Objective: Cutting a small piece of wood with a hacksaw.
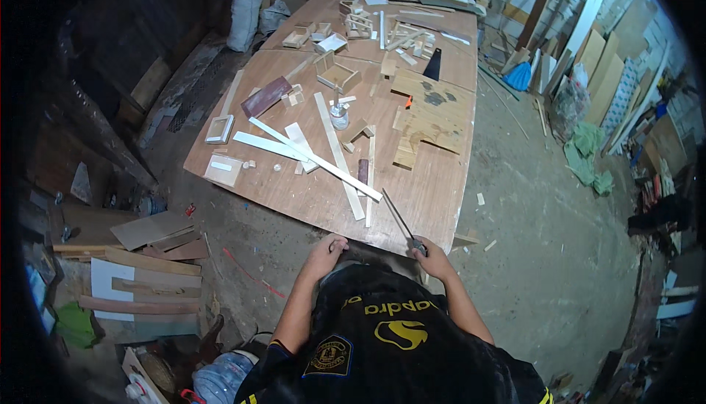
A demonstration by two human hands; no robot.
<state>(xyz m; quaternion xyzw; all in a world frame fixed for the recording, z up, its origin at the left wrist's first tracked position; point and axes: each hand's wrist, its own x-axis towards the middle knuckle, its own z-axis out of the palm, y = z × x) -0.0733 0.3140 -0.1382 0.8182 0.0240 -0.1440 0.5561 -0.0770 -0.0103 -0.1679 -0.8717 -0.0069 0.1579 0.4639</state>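
My right hand (432,259) is closed around the dark handle of a long thin-bladed tool (399,215). Its narrow dark blade slants up and left over the near edge of the wooden table (434,205). I cannot tell whether it is a saw seen edge-on or a file. At the same edge, further left, my left hand (323,255) has its fingers curled in; anything inside them is hidden. Just beyond the blade tip lies the end of a long pale wood strip (323,163), crossing other strips. A small dark red block (362,171) sits near them.
Further along the table are a jar (339,116), a cut plywood sheet (434,113), a dark saw blade (433,64), a dark red board (266,97) and several small wooden boxes (337,74). Board offcuts (147,286) are stacked on the left. More boards lean against the right wall.
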